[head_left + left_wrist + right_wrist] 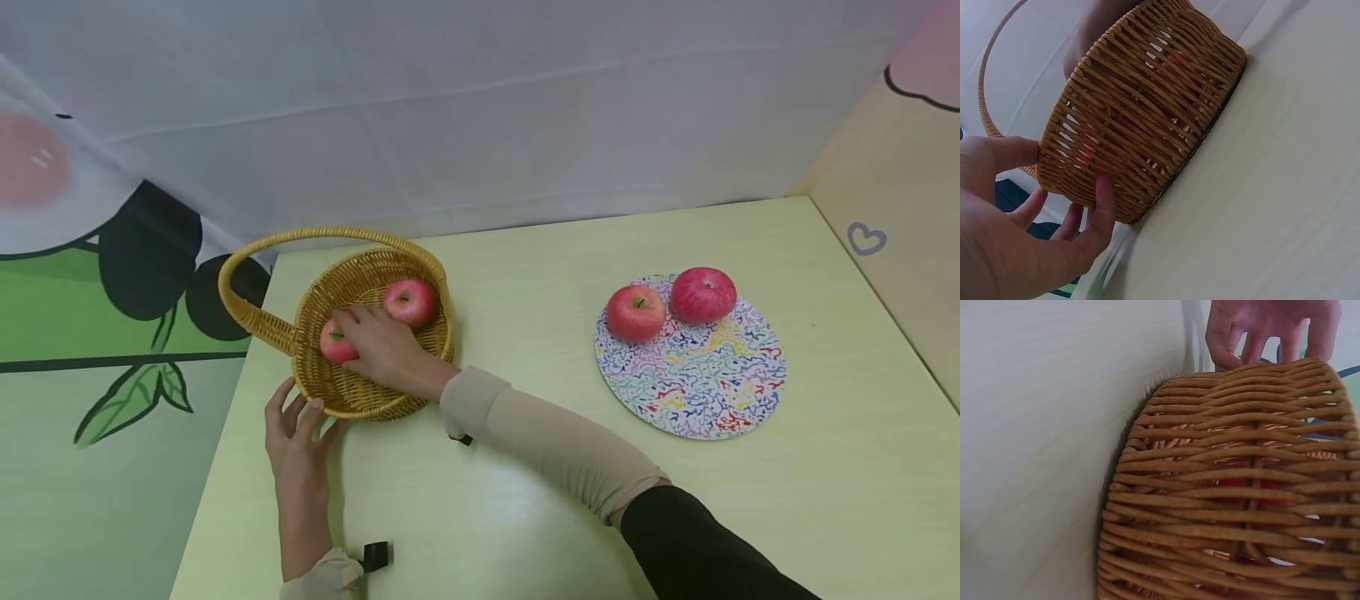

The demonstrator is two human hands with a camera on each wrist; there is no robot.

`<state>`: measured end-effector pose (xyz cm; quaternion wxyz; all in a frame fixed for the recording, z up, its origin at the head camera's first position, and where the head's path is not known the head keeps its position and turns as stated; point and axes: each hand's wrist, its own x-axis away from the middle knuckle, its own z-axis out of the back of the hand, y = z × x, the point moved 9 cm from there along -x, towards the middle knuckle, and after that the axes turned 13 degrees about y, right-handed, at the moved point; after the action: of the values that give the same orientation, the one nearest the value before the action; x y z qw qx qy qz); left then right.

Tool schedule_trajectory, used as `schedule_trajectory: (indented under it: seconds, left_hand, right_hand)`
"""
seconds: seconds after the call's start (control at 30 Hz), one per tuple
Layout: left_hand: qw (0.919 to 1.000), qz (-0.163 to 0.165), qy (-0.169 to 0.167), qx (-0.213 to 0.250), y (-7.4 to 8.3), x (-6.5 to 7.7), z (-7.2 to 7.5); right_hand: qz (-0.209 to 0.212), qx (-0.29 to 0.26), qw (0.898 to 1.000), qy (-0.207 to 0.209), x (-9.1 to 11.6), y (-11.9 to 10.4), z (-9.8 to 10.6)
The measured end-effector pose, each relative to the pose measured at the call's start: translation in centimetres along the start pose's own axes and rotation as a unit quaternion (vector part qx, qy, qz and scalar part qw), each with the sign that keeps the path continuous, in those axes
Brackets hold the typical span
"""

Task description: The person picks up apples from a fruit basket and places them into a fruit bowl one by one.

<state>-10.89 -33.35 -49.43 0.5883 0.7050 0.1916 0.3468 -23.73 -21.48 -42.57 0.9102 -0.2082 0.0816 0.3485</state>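
Note:
A wicker basket (360, 406) with a tall looped handle (337, 233) stands at the table's left side. Two red apples lie inside: one apple (409, 302) toward the back right, the other apple (335, 343) at the left. My right hand (386, 350) reaches over the rim and grips the left apple, fingers over its top and thumb at its near side. With my left hand (297, 442) I hold the basket's near-left side, the thumb at the rim and fingertips (1105, 187) against the woven wall. In the right wrist view the basket wall hides my right hand.
On the right of the table lies a flat round mat (697, 392) with coloured squiggles. Two more apples rest near its back edge, a left apple (636, 313) and a right apple (703, 295). A white cloth (525, 142) hangs behind the table (517, 308).

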Motion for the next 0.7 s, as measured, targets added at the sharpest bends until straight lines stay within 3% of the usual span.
schedule_trajectory:
  seconds: [0.3,0.53,0.7]
  left_hand:
    - [1.0000,-0.001,0.003,-0.002,0.1,0.1,0.0]
    - [0.9998,0.009,0.009,-0.016,-0.2,0.0,0.0]
    - [0.9999,0.008,0.006,-0.009,-0.2,0.0,0.0]
  right_hand:
    - [-0.034,-0.072,0.997,0.019,0.0,0.5,0.8]
    - [-0.079,-0.135,0.988,0.017,0.6,1.3,1.6]
    - [-0.090,-0.156,0.983,0.029,1.0,1.6,2.4]
